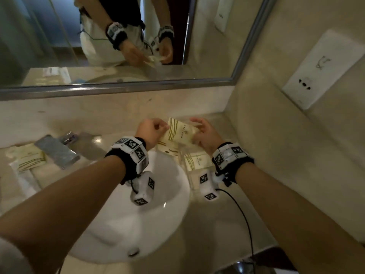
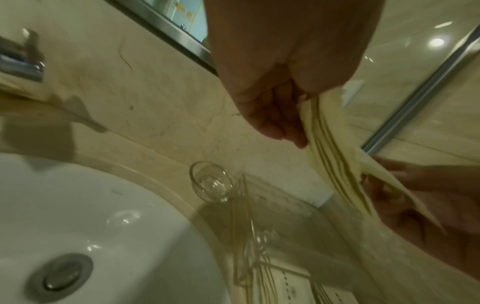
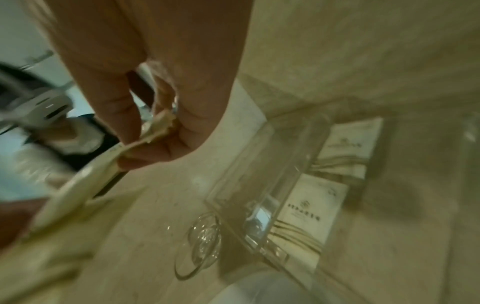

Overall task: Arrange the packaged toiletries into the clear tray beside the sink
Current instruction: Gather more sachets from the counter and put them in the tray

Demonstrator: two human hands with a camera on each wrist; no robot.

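Both hands hold one cream packet with olive stripes (image 1: 180, 133) in the air above the clear tray (image 1: 189, 175), which sits to the right of the sink (image 1: 138, 218). My left hand (image 1: 152, 130) pinches the packet's (image 2: 335, 160) left end. My right hand (image 1: 205, 133) pinches its right end (image 3: 155, 127). Two similar packets (image 3: 309, 218) (image 3: 348, 152) lie flat in the tray (image 3: 285, 156). More cream packets (image 1: 29, 157) lie on the counter left of the faucet (image 1: 57, 149).
A small clear glass (image 2: 213, 181) lies on its side on the counter beside the tray's far end, between the sink and the back wall. A mirror (image 1: 118, 46) runs along the back. A wall socket (image 1: 324, 70) sits on the right wall. A cable (image 1: 245, 218) hangs from my right wrist.
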